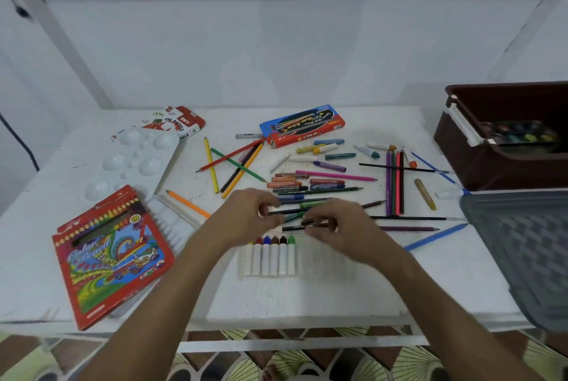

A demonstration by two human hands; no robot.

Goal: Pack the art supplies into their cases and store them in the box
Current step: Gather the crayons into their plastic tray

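A clear plastic case [243, 276] lies at the table's front middle with several white markers [270, 257] in it, caps pointing away. Just beyond it my right hand [338, 228] pinches a dark marker [315, 222] above the loose pile. My left hand [250, 216] hovers beside it, fingers curled round the end of another dark marker [285, 211]; that grip is blurred. Loose crayons [327, 181] and coloured pencils [395, 183] are scattered behind the hands. The brown box [491, 167] stands at the right with a watercolour set [522, 134] inside.
A red colour-pencil case [113, 254] and its white insert [172, 222] lie front left, with a white mixing palette [135, 159] and an oil-pastel pack [183, 122] behind. A blue-red marker box [302, 127] sits at the back. The grey lid [522, 245] lies front right.
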